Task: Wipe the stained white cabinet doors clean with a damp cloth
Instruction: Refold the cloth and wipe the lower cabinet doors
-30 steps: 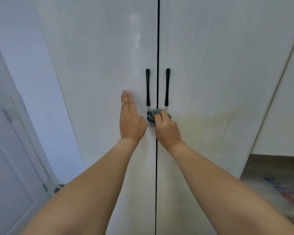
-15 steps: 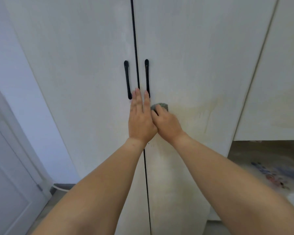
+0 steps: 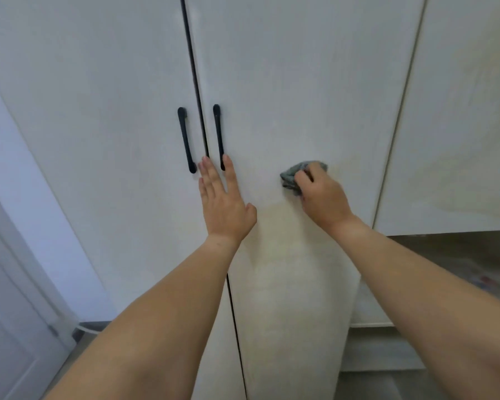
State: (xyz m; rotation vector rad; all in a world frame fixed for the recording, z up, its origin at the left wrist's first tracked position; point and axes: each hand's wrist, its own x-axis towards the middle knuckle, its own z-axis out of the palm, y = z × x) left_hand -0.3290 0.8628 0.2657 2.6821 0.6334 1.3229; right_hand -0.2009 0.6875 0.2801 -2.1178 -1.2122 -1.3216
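The left hand (image 3: pixel 224 203) lies flat against the right cabinet door (image 3: pixel 300 82), just right of the dark seam in the centre of the frame, fingers straight and slightly spread, fingertips reaching the lower ends of the two black bar handles (image 3: pixel 186 140). It holds nothing; most likely it is planted there to steady the door so it does not rattle or give under the rubbing, and to brace the person's lean.

The right hand (image 3: pixel 322 194), right of centre, has its fingers curled round a bunched grey-green cloth (image 3: pixel 293 176) and presses the wad against the same door. Balling the cloth gives a firm pad under the knuckles, which probably suits scrubbing a set-in mark better than a flat sheet would. Whether the cloth is damp cannot be told from this view.

The cloth sits at the upper edge of a yellowish stain (image 3: pixel 289 226) that spreads across the door's middle and lower part, below and between the two hands. It reads as a faint, cloudy discolouration with a soft upper boundary, against a pale door with a light wood-grain texture. The left cabinet door (image 3: pixel 98 111), filling the upper left, looks cleaner. A narrower panel (image 3: pixel 459 125) at the far right also shows a yellow tinge near its lower edge. Much wiping appears to remain.
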